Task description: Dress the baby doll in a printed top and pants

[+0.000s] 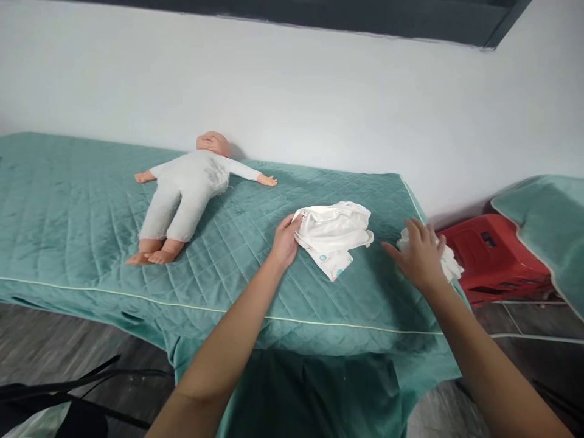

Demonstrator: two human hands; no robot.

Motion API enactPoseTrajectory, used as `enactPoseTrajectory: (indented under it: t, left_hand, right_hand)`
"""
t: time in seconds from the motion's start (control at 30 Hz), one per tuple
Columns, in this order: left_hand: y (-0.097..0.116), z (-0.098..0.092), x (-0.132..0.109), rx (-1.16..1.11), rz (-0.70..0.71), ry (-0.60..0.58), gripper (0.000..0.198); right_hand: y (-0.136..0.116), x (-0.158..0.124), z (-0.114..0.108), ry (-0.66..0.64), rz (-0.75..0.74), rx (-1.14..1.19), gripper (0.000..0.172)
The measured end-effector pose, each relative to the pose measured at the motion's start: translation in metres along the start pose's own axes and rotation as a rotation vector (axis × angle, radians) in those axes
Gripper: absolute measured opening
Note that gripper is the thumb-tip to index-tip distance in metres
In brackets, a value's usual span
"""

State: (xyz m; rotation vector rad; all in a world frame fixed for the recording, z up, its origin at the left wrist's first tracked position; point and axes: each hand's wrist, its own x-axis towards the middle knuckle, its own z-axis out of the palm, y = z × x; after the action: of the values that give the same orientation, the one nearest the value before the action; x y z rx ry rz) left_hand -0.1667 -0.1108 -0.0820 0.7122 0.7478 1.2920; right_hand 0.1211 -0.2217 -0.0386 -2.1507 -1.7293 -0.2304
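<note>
My left hand [285,244] pinches the left edge of a white baby garment [336,225], which lies bunched on the green quilted cover. Part of the garment, printed with small coloured figures, shows below the plain white folds. Near the cover's right edge, my right hand [422,258] has its fingers spread over a crumpled white cloth [451,263]. That hand hides much of the cloth, and whether it touches the cloth I cannot tell. On its back to the left lies a baby doll [186,182] with a white fabric body and bare feet.
The green quilted cover [82,207] drapes over the front of the bed or table. A red plastic crate or stool [493,252] stands beyond its right end, beside another green cover [547,213]. Behind is a white wall [292,97]; black straps or cables [82,383] are at lower left.
</note>
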Motion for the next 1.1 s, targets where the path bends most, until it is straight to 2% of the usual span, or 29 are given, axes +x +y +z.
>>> enactPoseTrajectory:
  t: [0.07,0.13,0.27,0.33,0.4,0.5,0.6,0.67,0.73,0.8,0.9,1.0,1.1]
  left_hand:
    - [0.01,0.008,0.004,0.161,0.057,-0.037,0.03]
    - [0.03,0.02,0.006,0.343,0.158,-0.133,0.03]
    - [0.095,0.054,0.0,0.773,0.451,-0.409,0.032]
    - [0.128,0.066,-0.008,0.976,0.592,-0.49,0.034]
    - [0.153,0.071,-0.015,1.19,0.738,-0.473,0.032]
    - [0.172,0.064,-0.021,1.517,0.942,-0.312,0.024]
    - [0.176,0.051,-0.023,1.754,1.069,-0.063,0.019]
    - [0.177,0.043,-0.022,1.812,1.128,0.111,0.017]
    - [0.181,0.037,-0.022,1.784,1.167,0.23,0.015]
    - [0.187,0.033,-0.022,1.714,1.165,0.266,0.015]
    - [0.198,0.029,-0.02,1.616,1.137,0.22,0.018]
    - [0.206,0.025,-0.019,1.502,1.168,0.17,0.026]
    - [0.211,0.02,-0.024,1.451,1.131,0.162,0.03]
  right_hand:
    - [-0.031,0.022,-0.006,0.017,-0.176,0.196,0.07]
    - [-0.068,0.049,-0.013,-0.016,-0.35,0.369,0.064]
    - [-0.136,0.097,-0.036,-0.124,-0.605,0.558,0.047]
    - [-0.156,0.111,-0.051,-0.153,-0.644,0.561,0.03]
    - [-0.166,0.118,-0.066,-0.118,-0.619,0.533,0.023]
    - [-0.167,0.12,-0.088,-0.064,-0.585,0.479,0.025]
    - [-0.161,0.116,-0.107,-0.065,-0.579,0.405,0.03]
    - [-0.157,0.112,-0.117,-0.077,-0.566,0.338,0.031]
    - [-0.151,0.109,-0.125,-0.079,-0.55,0.259,0.028]
    - [-0.145,0.106,-0.13,-0.052,-0.541,0.179,0.022]
    - [-0.136,0.104,-0.135,0.017,-0.516,0.046,0.017]
    - [-0.126,0.101,-0.141,0.019,-0.466,-0.088,0.026]
    - [-0.113,0.094,-0.144,0.002,-0.481,-0.075,0.036]
